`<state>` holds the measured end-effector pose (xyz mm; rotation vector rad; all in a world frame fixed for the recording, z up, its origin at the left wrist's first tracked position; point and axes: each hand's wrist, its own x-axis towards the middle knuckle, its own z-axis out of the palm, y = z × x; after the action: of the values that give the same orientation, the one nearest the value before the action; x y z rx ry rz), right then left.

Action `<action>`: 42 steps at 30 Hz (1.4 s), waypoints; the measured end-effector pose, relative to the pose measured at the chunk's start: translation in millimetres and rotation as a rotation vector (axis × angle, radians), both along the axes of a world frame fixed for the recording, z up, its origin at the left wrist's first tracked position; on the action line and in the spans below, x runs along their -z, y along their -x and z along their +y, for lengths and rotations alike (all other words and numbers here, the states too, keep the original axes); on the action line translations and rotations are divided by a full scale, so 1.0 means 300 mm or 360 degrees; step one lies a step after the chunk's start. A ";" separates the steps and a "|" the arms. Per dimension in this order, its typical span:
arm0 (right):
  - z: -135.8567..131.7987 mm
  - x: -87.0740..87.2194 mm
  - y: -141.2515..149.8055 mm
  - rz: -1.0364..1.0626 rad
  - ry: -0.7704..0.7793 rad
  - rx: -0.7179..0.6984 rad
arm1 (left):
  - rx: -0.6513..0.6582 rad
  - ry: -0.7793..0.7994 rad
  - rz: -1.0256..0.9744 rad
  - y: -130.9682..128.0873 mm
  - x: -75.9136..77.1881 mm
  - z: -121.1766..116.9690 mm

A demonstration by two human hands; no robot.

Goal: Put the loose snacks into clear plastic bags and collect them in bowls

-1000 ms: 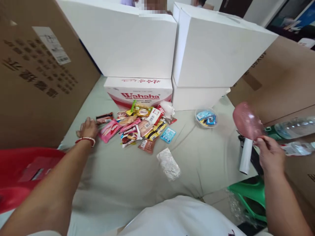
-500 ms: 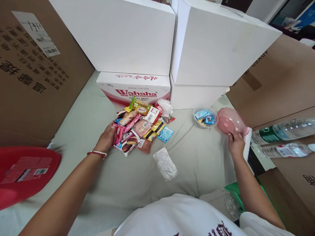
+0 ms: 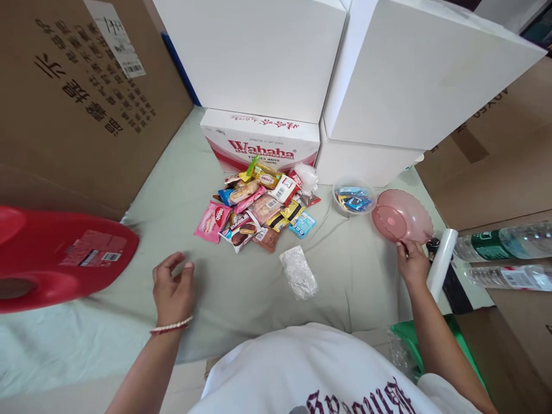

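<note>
My right hand (image 3: pixel 413 263) grips the near rim of a pink translucent bowl (image 3: pixel 414 215), which now shows its hollow inside. Over the cloth, my left hand (image 3: pixel 173 286) is raised with fingers apart and nothing in it. Ahead of that hand lies a pink wafer packet (image 3: pixel 213 221), at the left edge of a pile of wrapped snacks (image 3: pixel 263 205). A clear round tub (image 3: pixel 354 196) with blue packets stands just left of the bowl. Between my hands lies a crumpled clear plastic wrapper (image 3: pixel 299 272).
A white-and-red Wahaha carton (image 3: pixel 261 144) and white boxes (image 3: pixel 431 75) wall off the back. At left are a red plastic jug (image 3: pixel 64 253) and a brown carton (image 3: pixel 86 103). Plastic bottles (image 3: pixel 509 241) and a white roll (image 3: pixel 442 264) lie at right.
My left hand has let go of the pink wafer packet and drawn back toward me. The bowl in my right hand has turned from upside down to open side up. The view has shifted.
</note>
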<state>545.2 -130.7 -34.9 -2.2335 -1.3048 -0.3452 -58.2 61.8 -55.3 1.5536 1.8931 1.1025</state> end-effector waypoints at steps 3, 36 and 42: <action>0.000 -0.027 0.040 0.0038 0.0054 -0.0034 | -0.0154 0.0074 -0.0040 -0.010 -0.008 -0.119; 0.171 -0.207 0.841 0.2480 -0.0116 -0.0559 | 0.1024 0.0525 -0.1017 -0.506 -0.189 -0.278; 0.185 -0.218 0.872 0.2533 -0.0085 -0.0561 | 0.1371 0.0354 -0.0794 -0.570 -0.229 -0.307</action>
<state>283.5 -75.3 30.6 -1.3529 -0.6375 1.2458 112.9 -30.2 13.4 1.5282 0.8288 0.7395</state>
